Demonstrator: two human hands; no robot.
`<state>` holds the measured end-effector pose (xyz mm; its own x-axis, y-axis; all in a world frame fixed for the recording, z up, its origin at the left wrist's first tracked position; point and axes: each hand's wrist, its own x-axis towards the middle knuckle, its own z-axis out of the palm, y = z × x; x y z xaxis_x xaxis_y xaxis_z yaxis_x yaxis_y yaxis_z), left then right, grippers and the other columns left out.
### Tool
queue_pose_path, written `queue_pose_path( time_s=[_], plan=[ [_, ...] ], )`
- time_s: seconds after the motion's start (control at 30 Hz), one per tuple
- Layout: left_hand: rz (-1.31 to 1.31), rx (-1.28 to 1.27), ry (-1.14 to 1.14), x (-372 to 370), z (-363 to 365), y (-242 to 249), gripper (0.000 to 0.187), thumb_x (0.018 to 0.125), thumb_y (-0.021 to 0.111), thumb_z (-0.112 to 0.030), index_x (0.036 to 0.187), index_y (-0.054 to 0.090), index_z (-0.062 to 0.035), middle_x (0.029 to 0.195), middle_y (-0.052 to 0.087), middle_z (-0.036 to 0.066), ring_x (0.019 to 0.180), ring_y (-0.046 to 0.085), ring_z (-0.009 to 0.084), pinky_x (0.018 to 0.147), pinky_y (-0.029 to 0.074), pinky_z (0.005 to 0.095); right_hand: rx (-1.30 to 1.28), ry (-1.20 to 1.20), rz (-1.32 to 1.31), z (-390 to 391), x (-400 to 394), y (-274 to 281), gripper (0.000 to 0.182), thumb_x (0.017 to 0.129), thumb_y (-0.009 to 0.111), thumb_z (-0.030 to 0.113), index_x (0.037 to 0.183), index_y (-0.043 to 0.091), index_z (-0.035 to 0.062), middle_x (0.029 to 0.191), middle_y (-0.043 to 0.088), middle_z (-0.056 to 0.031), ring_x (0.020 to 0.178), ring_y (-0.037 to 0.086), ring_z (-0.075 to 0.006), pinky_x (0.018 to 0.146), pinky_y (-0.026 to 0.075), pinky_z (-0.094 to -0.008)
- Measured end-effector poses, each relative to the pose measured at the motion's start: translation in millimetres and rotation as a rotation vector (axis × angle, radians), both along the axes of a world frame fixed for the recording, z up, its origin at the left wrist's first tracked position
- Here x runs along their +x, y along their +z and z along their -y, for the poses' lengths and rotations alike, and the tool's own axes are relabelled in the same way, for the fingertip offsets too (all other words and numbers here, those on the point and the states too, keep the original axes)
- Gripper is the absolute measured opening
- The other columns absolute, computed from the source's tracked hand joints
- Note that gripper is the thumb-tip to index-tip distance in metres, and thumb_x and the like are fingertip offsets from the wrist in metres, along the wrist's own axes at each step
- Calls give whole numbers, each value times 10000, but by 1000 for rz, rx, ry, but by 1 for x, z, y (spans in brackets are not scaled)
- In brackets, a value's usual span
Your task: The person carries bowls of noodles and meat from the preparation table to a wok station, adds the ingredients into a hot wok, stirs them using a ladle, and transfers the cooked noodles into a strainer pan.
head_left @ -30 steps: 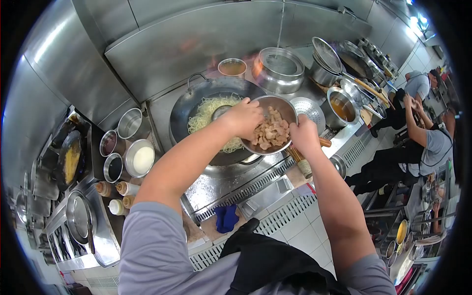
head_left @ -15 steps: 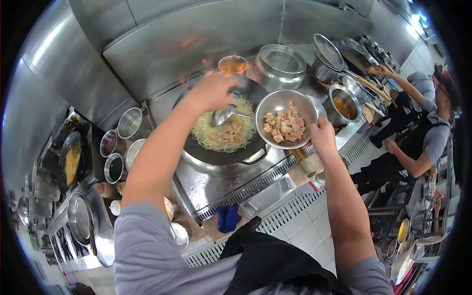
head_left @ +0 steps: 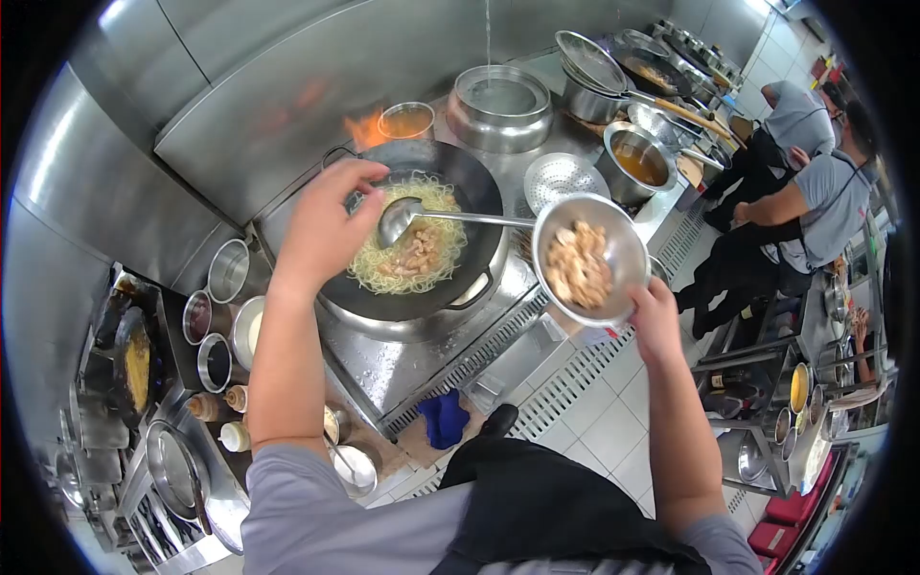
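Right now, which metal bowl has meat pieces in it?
The bowl held up in the right hand, right of the wok; the small bowls by the left wall hold sauces instead.

A raised left hand (head_left: 326, 225) hides part of the wok (head_left: 422, 240) rim. The ladle (head_left: 450, 218) handle vanishes behind the steel bowl (head_left: 586, 259). Distant co-workers (head_left: 815, 192) blur near the frame's edge.

no text, label or number can be read anywhere, perhaps because the fisheye view blurs small print.
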<state>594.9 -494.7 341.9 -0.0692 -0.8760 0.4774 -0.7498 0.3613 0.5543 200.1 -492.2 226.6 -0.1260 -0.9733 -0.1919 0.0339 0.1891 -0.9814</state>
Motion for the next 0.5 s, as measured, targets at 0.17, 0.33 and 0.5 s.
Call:
queue_pose_path(
  time_s=[0.17,0.33,0.5],
  plan=[
    [-159,-66,86,9,-6,-6,187,854,573,-58,1027,604,4,938,644,62,861,588,116,782,453,256,73,-127,-103,-80,-73,-12,140,838,535,94,923,572,-11,750,577,-28,607,516,-88,526,419,-233],
    [-290,152,-137,-72,-20,-33,172,856,576,-59,1017,611,-8,916,632,34,812,564,100,758,450,247,-21,-409,-284,-189,-126,1,160,819,545,68,943,588,-23,811,587,-5,716,514,-70,609,405,-224],
    [-409,402,-608,-212,-54,-87,155,866,562,-64,997,613,1,891,627,27,799,551,90,740,442,244,-36,-644,-224,-320,-151,13,248,832,569,138,1026,605,-13,821,621,-31,693,571,-98,592,467,-246]
  ],
)
